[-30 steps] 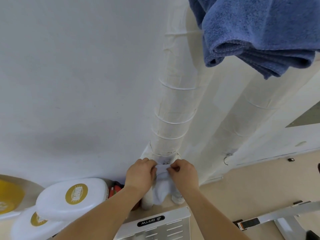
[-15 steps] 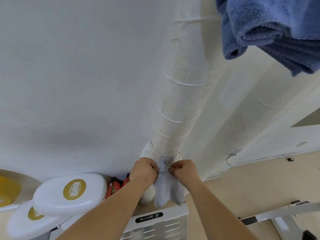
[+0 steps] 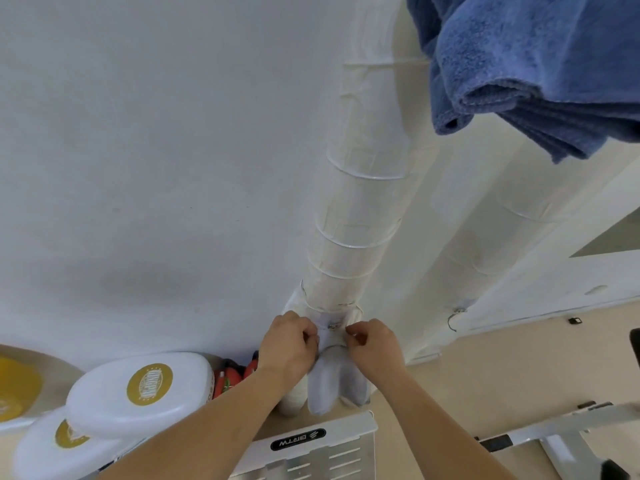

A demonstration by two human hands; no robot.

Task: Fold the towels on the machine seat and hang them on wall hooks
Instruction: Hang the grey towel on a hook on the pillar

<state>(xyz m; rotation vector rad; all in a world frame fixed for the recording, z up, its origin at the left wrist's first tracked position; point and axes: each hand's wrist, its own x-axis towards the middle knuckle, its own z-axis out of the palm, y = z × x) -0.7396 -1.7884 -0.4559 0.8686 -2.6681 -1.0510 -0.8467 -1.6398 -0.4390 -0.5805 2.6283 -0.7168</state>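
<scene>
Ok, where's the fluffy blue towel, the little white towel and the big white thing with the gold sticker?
fluffy blue towel point(image 3: 519, 64): head view, middle of its folds.
small white towel point(image 3: 323, 386): head view, left hanging part.
big white oval pad with gold round label point(image 3: 149, 384): head view, its label.

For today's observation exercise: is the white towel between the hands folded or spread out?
Folded: white towel hangs as narrow doubled lobes below left hand and right hand.
</scene>
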